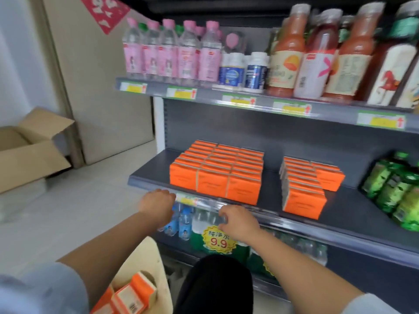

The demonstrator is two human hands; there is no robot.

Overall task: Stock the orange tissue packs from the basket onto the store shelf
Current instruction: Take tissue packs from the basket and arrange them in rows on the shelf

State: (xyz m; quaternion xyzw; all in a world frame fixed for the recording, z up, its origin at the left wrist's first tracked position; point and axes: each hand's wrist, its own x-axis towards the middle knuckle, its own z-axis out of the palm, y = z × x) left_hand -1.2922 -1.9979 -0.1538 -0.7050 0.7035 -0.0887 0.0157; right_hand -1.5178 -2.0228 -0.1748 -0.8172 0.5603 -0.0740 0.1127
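Gap (bare shelf [272, 184]) between orange tissue packs [215, 175]

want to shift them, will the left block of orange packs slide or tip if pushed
Probably slides together: the orange tissue packs stand tightly packed on the flat shelf. Likely light, being tissue; a lone pack might tip.

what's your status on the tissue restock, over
No pack held: left hand, right hand at shelf front. Two blocks of orange tissue packs on it, more in basket. Nothing blocking the gap between blocks.
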